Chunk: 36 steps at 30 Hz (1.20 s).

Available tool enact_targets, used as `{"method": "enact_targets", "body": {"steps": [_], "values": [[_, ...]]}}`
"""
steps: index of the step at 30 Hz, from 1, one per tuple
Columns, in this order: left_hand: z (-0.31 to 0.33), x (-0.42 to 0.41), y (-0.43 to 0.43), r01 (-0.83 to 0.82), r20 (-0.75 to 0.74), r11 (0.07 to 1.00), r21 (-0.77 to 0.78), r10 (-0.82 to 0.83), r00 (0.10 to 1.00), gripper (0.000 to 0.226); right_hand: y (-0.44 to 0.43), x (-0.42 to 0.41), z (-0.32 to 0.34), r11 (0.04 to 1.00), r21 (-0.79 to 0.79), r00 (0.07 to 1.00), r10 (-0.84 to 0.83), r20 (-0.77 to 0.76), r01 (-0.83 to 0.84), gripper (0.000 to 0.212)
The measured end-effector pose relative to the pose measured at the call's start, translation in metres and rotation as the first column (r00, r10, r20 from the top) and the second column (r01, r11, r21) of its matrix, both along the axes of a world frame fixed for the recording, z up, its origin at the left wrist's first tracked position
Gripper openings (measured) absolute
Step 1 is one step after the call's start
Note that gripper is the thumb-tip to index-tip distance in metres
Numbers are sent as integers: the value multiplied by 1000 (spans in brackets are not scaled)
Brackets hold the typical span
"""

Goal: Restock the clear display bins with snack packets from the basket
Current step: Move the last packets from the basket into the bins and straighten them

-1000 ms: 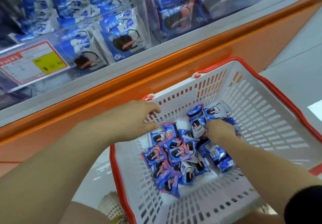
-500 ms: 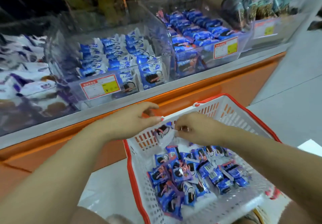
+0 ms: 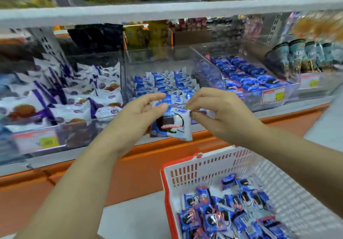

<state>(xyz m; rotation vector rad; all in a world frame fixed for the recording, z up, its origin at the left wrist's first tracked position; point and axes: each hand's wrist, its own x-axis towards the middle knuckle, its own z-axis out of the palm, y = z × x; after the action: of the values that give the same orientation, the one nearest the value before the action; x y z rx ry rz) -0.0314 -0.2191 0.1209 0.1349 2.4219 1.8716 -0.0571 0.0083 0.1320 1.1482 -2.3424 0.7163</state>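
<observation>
Head camera: a lot of this is blurry. The things on the top shelf (image 3: 167,10) above the hands are only green and brown smears. I cannot read the price tag (image 3: 272,96) off to the right of the grip. Both arms are cut off at the bottom edge, and so is the near part of the basket (image 3: 165,183).

The right hand (image 3: 219,112) pinches the top right corner of one snack packet (image 3: 174,127) between thumb and finger. The packet is white and blue with a dark cookie on it, and it hangs in the air between the two hands. The left hand (image 3: 137,116) has its thumb on the top left corner. Its other fingers go behind the packet, so I cannot tell if it holds on or only touches.

Just behind the held packet is the middle bin (image 3: 130,71), a clear box with rows of the same blue and white packets. Left of the grip, a clear bin (image 3: 121,82) holds white and purple packets. Right of the grip, another clear bin (image 3: 206,60) holds rows of dark blue packets, and past it stand some cups (image 3: 297,56). Below the grip and to the right, the white basket with a red rim holds a heap of blue packets (image 3: 222,214).
</observation>
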Motion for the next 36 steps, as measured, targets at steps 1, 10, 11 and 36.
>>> {"method": "enact_targets", "body": {"steps": [1,10,11,36], "values": [[3,-1,-2,-26,-54,1000,17,27,998,39,-6,-3,4,1000,-7,1000,-3,22,3,11],[19,-21,-10,-382,-412,906,182,423,807,24,-56,-43,49,989,-145,788,98,607,-12,32],[18,-23,-11,-408,-455,900,155,431,779,24,-62,-49,50,991,-130,770,114,628,-41,36],[-1,-46,-29,-595,-505,779,-197,440,743,32,-122,-131,-1,756,638,916,-141,374,-144,27]]}}
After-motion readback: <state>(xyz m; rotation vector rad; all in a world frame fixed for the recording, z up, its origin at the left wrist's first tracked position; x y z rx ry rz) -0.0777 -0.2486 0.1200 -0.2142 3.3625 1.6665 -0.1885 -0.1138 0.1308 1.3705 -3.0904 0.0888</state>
